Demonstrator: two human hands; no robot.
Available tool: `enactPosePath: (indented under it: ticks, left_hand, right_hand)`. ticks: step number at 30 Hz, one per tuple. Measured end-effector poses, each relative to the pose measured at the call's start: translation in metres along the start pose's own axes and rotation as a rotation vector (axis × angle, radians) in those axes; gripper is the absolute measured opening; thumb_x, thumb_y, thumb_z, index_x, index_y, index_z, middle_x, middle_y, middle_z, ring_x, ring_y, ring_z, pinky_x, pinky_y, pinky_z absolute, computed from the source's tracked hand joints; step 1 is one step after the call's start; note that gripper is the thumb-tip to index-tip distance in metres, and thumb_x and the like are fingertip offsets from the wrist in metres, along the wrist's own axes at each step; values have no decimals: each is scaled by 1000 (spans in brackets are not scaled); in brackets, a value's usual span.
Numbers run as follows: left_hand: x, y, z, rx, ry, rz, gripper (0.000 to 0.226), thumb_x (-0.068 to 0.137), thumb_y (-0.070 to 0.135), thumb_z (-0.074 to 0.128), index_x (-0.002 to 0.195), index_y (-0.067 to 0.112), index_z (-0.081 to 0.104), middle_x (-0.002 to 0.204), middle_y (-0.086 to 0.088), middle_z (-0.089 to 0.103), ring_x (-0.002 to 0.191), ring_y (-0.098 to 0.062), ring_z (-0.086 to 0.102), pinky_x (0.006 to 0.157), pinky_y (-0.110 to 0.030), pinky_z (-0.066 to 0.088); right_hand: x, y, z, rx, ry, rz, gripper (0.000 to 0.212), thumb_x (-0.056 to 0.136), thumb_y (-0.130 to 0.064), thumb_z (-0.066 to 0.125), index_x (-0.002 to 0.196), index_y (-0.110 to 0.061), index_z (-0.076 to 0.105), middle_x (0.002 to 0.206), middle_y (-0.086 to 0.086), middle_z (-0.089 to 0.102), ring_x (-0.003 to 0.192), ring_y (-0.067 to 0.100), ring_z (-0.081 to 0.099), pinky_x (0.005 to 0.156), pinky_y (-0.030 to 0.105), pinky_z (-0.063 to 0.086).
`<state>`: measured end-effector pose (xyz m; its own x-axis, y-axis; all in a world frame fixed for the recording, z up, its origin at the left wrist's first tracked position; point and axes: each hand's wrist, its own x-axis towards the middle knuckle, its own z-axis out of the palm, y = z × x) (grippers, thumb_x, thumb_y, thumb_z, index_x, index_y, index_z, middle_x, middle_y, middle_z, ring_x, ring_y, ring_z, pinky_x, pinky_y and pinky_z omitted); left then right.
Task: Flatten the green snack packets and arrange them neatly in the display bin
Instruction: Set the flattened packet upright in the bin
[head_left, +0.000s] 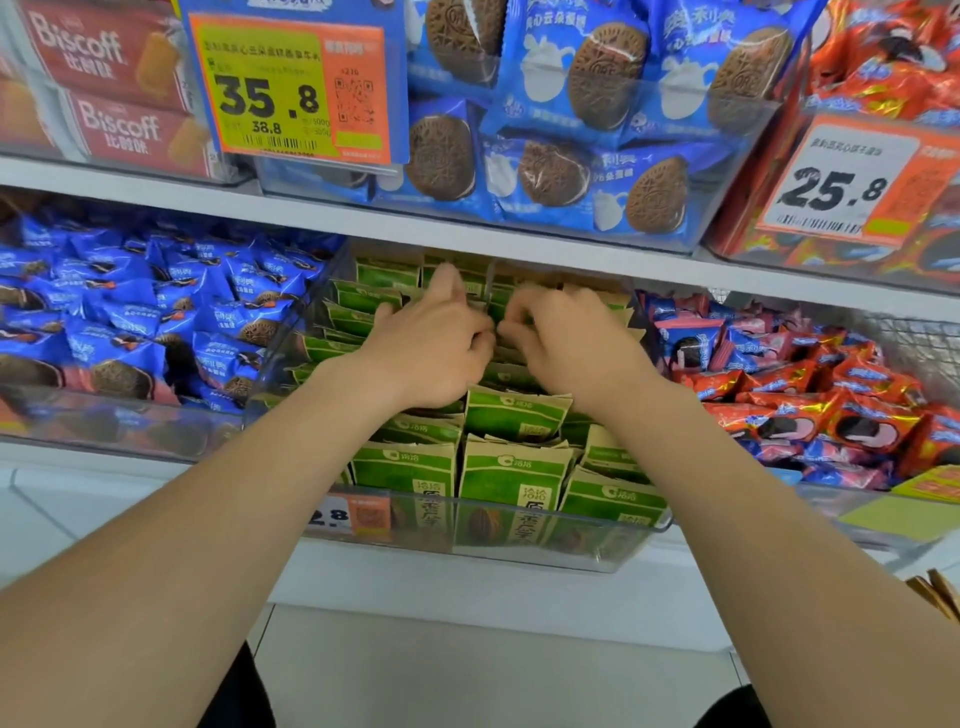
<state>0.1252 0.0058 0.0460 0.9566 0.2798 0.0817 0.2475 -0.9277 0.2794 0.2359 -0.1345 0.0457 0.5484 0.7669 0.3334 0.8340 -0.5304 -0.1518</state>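
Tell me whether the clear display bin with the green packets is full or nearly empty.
Full: green packets stand packed in rows from the display bin front wall back under the shelf above.

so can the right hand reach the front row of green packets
Probably yes: the right hand is mid-bin, the display bin is open-topped, and the front row of green packets stands nearer, uncovered.

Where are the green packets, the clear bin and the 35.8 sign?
green packets (511, 415): head view, one packet's front
clear bin (618, 545): head view, front wall
35.8 sign (270, 93): head view, yellow part
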Motion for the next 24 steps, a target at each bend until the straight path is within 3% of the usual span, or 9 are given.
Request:
enactPosePath:
  ticks: [2, 5, 10, 14, 17, 20, 24]
  left_hand:
    - [-2, 1, 1, -4, 11, 22, 36, 111, 42, 37, 134, 32, 64, 125, 0, 32, 115, -26, 51, 96, -52, 33]
    - [-8, -1, 6, -50, 128, 29, 37, 109, 42, 45, 141, 31, 61, 127, -1, 37, 121, -30, 48, 103, -52, 40]
    - [-16, -3, 12, -1, 239, -3, 41, 108, 45, 48, 144, 33, 60, 151, -2, 37, 136, -32, 38, 111, -54, 34]
    - [-18, -5, 12, -30, 231, 17, 42, 109, 43, 45, 147, 30, 59, 154, -1, 47, 141, -31, 42, 115, -54, 34]
    - [-20, -8, 9, -97, 253, 59, 39, 108, 38, 50, 141, 24, 64, 149, -2, 57, 137, -29, 51, 115, -53, 43]
    - [-25, -8, 4, -157, 294, 78, 36, 106, 36, 54, 137, 22, 66, 140, 0, 66, 130, -24, 59, 110, -51, 49]
    - [-37, -2, -4, -250, 394, 63, 31, 105, 30, 57, 131, 25, 71, 120, 6, 75, 108, -17, 69, 97, -44, 58]
  right_hand:
    - [1, 1, 1, 3, 116, 15, 13, 104, -25, 58, 102, -21, 70, 92, 7, 71, 81, 32, 67, 73, 44, 60]
    - [5, -1, 6, -145, 45, -51, 17, 97, -9, 58, 99, -14, 74, 102, 9, 69, 92, 34, 67, 82, 45, 58]
    - [3, -5, 6, -271, -7, -10, 34, 106, -32, 42, 101, -15, 72, 117, 11, 67, 110, 39, 61, 93, 46, 41]
    - [0, -4, 2, -222, -9, -57, 23, 106, -22, 45, 96, -20, 66, 114, 5, 65, 110, 33, 58, 90, 47, 39]
    - [-6, -3, -6, -207, 77, -129, 18, 98, -8, 61, 100, -19, 74, 111, 3, 69, 109, 30, 63, 89, 45, 47]
    - [-21, -11, -20, -137, 165, -181, 26, 89, 1, 74, 103, -19, 80, 103, 3, 74, 97, 29, 70, 86, 47, 58]
    - [-51, -21, -35, -4, 320, -194, 38, 87, 4, 74, 111, -24, 68, 95, -4, 71, 80, 28, 69, 65, 47, 59]
